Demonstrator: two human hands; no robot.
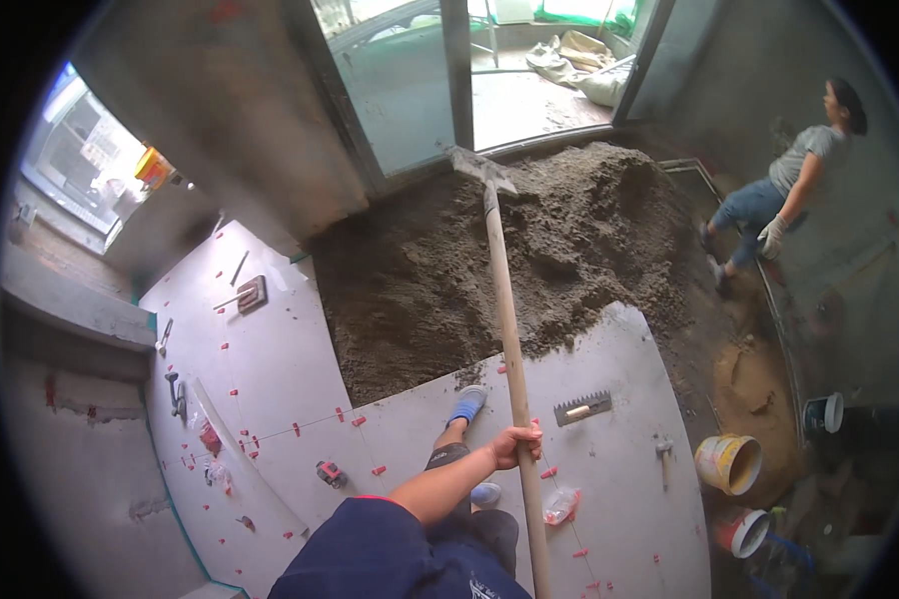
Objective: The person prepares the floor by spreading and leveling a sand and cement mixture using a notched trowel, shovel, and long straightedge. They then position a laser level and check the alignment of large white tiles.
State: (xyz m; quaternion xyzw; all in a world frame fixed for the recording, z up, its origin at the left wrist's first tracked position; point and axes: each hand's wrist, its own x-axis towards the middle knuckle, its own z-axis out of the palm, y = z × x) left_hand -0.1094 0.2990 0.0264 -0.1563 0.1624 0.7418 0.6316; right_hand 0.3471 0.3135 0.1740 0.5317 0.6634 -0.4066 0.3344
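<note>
My left hand (517, 446) is closed around the wooden shaft of a long-handled hoe (504, 309). Its wide, mortar-crusted metal head reaches the far side of a heap of grey-brown sand-like mortar (579, 220), by the glass door. The shaft runs back toward me and leaves the picture at the lower edge. My right hand is out of view. I stand on pale floor tiles (430, 429) bordering the mortar, one foot close to their edge. To the right of my left hand, a notched trowel (583, 407) lies on the tiles.
A person (804, 170) wearing gloves stands at the right wall. Buckets, including a yellow one (729, 464), stand at lower right. A hammer (664, 461), a bag of red pieces (561, 504), a float (252, 294) and red tile clips lie on the tiles. The glass door (395, 95) is beyond the heap.
</note>
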